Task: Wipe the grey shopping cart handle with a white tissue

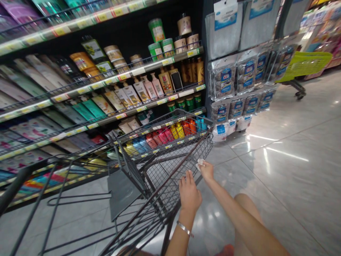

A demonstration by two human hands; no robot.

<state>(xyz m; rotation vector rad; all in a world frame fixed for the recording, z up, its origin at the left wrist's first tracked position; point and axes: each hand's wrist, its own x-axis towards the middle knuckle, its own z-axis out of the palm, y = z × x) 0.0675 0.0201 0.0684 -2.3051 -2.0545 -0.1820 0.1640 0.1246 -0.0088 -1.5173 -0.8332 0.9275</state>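
A grey wire shopping cart (170,177) stands in front of me, its side mesh facing my hands. My left hand (190,193), with a silver bracelet (184,228) at the wrist, rests against this mesh. Its fingers point up, slightly bent and apart, and hold nothing that I can see. Just to the right, my right hand (207,172) is closed on a crumpled white tissue (200,163), close to the cart's far side corner. The dark fold-up seat panel (122,193) shows in the cart's near part.
Shelves (112,78) with several rows of bottles and jars run along the left, behind the cart. Packs of steel wool scourers (223,81) hang at the shelf end. A lime-green cart (306,65) stands back right on the shiny tiled floor (287,170).
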